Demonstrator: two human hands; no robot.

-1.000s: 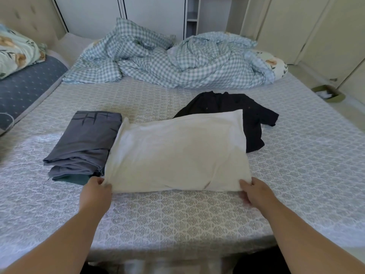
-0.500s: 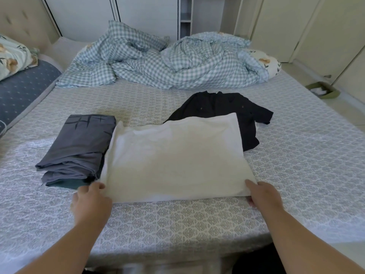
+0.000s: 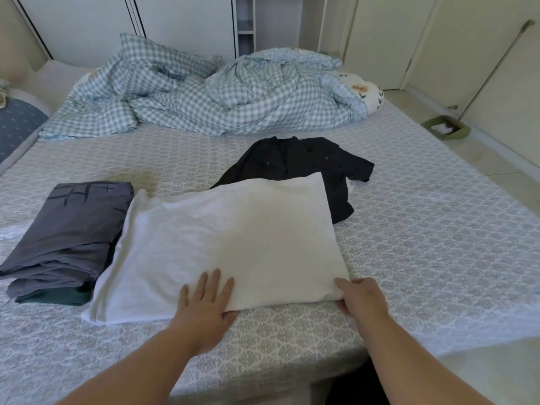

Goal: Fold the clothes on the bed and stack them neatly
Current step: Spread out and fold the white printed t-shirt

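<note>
A white garment [image 3: 228, 241], folded into a wide rectangle, lies flat on the bed [image 3: 438, 229] in front of me. My left hand [image 3: 206, 302] rests flat on its near edge at the middle, fingers spread. My right hand [image 3: 361, 296] grips the garment's near right corner. To the left sits a stack of folded grey clothes [image 3: 70, 235] with a dark green piece at the bottom; the white garment's left edge overlaps it. A black shirt [image 3: 304, 162] lies unfolded behind the white garment, partly covered by it.
A crumpled blue-and-white checked duvet [image 3: 210, 95] fills the far side of the bed, with a floral pillow [image 3: 365, 92] at its right end. A dustpan with a long handle [image 3: 447, 128] stands on the floor at the right. Wardrobe doors line the back wall.
My left hand has left the garment's near left corner and moved right to the middle of its near edge, now lying flat. My right hand stays at the right corner.
</note>
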